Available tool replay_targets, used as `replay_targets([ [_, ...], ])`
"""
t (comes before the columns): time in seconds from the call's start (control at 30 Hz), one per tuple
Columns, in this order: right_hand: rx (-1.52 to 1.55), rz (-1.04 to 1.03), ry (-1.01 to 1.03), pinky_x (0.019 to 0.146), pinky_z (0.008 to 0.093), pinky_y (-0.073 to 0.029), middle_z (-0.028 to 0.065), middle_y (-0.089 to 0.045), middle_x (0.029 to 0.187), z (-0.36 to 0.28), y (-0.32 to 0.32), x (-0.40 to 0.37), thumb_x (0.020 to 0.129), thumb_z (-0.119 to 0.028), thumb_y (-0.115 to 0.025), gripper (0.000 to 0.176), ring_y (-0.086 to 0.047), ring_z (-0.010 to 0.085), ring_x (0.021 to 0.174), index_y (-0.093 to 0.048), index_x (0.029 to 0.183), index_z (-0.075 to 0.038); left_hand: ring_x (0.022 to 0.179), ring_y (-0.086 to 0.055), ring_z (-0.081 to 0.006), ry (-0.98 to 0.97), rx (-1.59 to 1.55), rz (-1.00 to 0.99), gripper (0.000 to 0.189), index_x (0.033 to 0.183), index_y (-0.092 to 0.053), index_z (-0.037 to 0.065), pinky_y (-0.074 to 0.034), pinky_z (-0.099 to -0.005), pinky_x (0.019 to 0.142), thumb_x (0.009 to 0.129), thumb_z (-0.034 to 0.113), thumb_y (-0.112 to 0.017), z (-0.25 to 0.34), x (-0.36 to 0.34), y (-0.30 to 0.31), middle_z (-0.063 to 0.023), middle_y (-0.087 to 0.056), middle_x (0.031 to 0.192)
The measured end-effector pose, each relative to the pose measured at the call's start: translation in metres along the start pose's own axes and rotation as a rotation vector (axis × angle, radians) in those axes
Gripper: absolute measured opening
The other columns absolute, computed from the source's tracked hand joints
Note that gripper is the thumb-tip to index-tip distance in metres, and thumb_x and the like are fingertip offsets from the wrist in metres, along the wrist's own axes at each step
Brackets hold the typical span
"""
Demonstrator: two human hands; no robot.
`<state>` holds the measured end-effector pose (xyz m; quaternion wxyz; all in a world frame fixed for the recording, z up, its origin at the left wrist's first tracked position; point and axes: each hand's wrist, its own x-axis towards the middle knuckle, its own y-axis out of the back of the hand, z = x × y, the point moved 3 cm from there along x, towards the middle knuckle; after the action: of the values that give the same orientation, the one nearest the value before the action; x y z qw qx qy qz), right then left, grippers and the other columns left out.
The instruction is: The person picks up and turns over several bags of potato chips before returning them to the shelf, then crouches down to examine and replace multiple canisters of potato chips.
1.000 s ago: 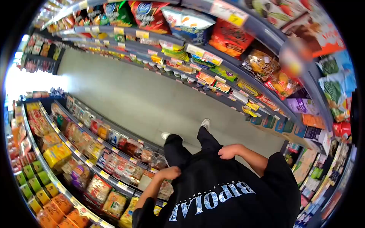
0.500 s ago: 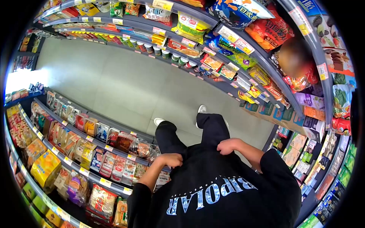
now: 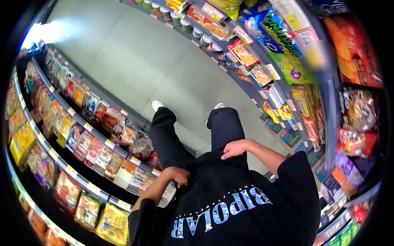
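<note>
I wear a black T-shirt (image 3: 246, 221) with "BIPOLAR" printed across the chest. At its lower edge on the left, my left hand (image 3: 179, 176) is closed with curled fingers against the cloth. My right hand (image 3: 236, 148) is closed at the hem on the other side, over the top of my trouser leg. The fabric between the fingers of both hands is mostly hidden. Below the hem show my dark trousers (image 3: 227, 127) and white shoes (image 3: 157, 105) on the floor.
A grey tiled aisle floor (image 3: 119, 53) runs ahead. Shelves of packaged food (image 3: 111, 158) curve along my left. Snack shelves (image 3: 283, 94) with bagged crisps (image 3: 355, 49) and canned goods (image 3: 186, 26) stand close on my right. A bright patch (image 3: 43, 35) glows far left.
The view has turned and shifted along the aisle; the right-hand shelves appear closer. My left leg has moved forward. Both hands remain at the shirt hem.
</note>
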<state>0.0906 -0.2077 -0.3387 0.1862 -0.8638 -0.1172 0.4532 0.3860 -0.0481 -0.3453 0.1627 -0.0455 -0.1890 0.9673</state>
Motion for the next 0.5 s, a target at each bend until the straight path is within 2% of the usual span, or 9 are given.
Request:
replay_targets([
  [0.03, 0.083, 0.040, 0.060, 0.058, 0.0390, -0.053, 0.0100, -0.065, 0.078, 0.015, 0.002, 0.004, 0.098, -0.051, -0.056, 0.051, -0.064, 0.0228, 0.068, -0.069, 0.093, -0.002, 0.080, -0.070, -0.0357, 0.088, -0.123, 0.005, 0.024, 0.079, -0.070, -0.005, -0.056, -0.0436, 0.071, 0.075, 0.018, -0.073, -0.009, 0.016, -0.006, -0.0194, -0.067, 0.075],
  [0.13, 0.404, -0.044, -0.096, 0.051, 0.0342, -0.052, 0.0088, -0.065, 0.074, 0.057, 0.005, 0.009, 0.100, -0.041, -0.057, 0.036, -0.061, 0.0174, 0.056, -0.066, 0.104, -0.006, 0.077, -0.075, -0.0305, 0.241, -0.283, -0.024, 0.025, 0.082, -0.070, -0.007, -0.058, -0.0394, 0.063, 0.086, 0.017, -0.063, -0.034, 0.069, -0.024, -0.0191, -0.073, 0.081],
  [0.17, 0.555, -0.010, -0.102, 0.048, 0.0328, -0.052, 0.0102, -0.066, 0.074, 0.068, 0.011, 0.003, 0.100, -0.039, -0.057, 0.036, -0.060, 0.0176, 0.051, -0.065, 0.104, -0.004, 0.077, -0.075, -0.0294, 0.411, -0.419, -0.027, 0.027, 0.083, -0.071, -0.007, -0.059, -0.0391, 0.062, 0.088, 0.018, -0.062, -0.015, 0.077, -0.013, -0.0195, -0.074, 0.083],
  [0.23, 0.682, 0.319, 0.021, 0.046, 0.0313, -0.052, 0.0101, -0.067, 0.074, 0.123, 0.022, 0.016, 0.098, -0.028, -0.058, 0.025, -0.061, 0.0164, 0.051, -0.064, 0.104, -0.004, 0.077, -0.076, -0.0282, 0.612, -0.572, 0.002, 0.030, 0.084, -0.071, -0.006, -0.059, -0.0390, 0.060, 0.090, 0.021, -0.059, 0.007, 0.098, -0.002, -0.0199, -0.076, 0.086],
  [0.27, 0.578, 0.569, -0.016, 0.057, 0.0340, -0.054, 0.0105, -0.067, 0.077, 0.150, 0.030, 0.017, 0.095, -0.027, -0.064, 0.024, -0.064, 0.0193, 0.061, -0.064, 0.097, -0.004, 0.076, -0.076, -0.0280, 0.641, -0.589, 0.011, 0.031, 0.085, -0.071, -0.007, -0.059, -0.0392, 0.060, 0.091, 0.022, -0.059, 0.009, 0.110, -0.003, -0.0198, -0.076, 0.086],
  [0.3, 0.228, 0.910, 0.072, 0.070, 0.0363, -0.054, 0.0111, -0.069, 0.082, 0.193, 0.043, 0.024, 0.090, -0.025, -0.068, 0.020, -0.067, 0.0202, 0.075, -0.066, 0.094, -0.005, 0.076, -0.076, -0.0279, 0.671, -0.608, 0.018, 0.033, 0.085, -0.071, -0.007, -0.059, -0.0395, 0.059, 0.091, 0.023, -0.058, 0.013, 0.121, -0.004, -0.0197, -0.076, 0.086],
  [0.33, 0.248, 1.007, -0.087, 0.079, 0.0369, -0.053, 0.0115, -0.071, 0.087, 0.219, 0.054, 0.014, 0.087, -0.024, -0.068, 0.020, -0.068, 0.0215, 0.085, -0.068, 0.092, -0.005, 0.077, -0.076, -0.0294, 0.701, -0.606, 0.076, 0.033, 0.085, -0.071, -0.006, -0.059, -0.0410, 0.062, 0.092, 0.023, -0.057, 0.023, 0.128, 0.000, -0.0199, -0.075, 0.086],
  [0.4, 0.145, 1.094, -0.205, 0.080, 0.0381, -0.054, 0.0130, -0.072, 0.090, 0.325, 0.077, 0.026, 0.087, -0.020, -0.063, 0.019, -0.069, 0.0246, 0.086, -0.068, 0.096, -0.005, 0.078, -0.075, -0.0325, 0.773, -0.594, 0.193, 0.033, 0.085, -0.072, -0.005, -0.059, -0.0439, 0.066, 0.092, 0.023, -0.055, 0.039, 0.133, 0.012, -0.0202, -0.075, 0.087],
  [0.5, 0.256, 1.069, -0.386, 0.080, 0.0389, -0.054, 0.0142, -0.072, 0.090, 0.358, 0.085, -0.005, 0.081, -0.018, -0.065, 0.018, -0.069, 0.0269, 0.085, -0.067, 0.092, -0.004, 0.084, -0.072, -0.0379, 0.678, -0.136, 0.903, 0.030, 0.093, -0.070, -0.002, -0.057, -0.0478, 0.076, 0.092, 0.022, -0.052, 0.028, 0.134, 0.023, -0.0203, -0.073, 0.086],
])
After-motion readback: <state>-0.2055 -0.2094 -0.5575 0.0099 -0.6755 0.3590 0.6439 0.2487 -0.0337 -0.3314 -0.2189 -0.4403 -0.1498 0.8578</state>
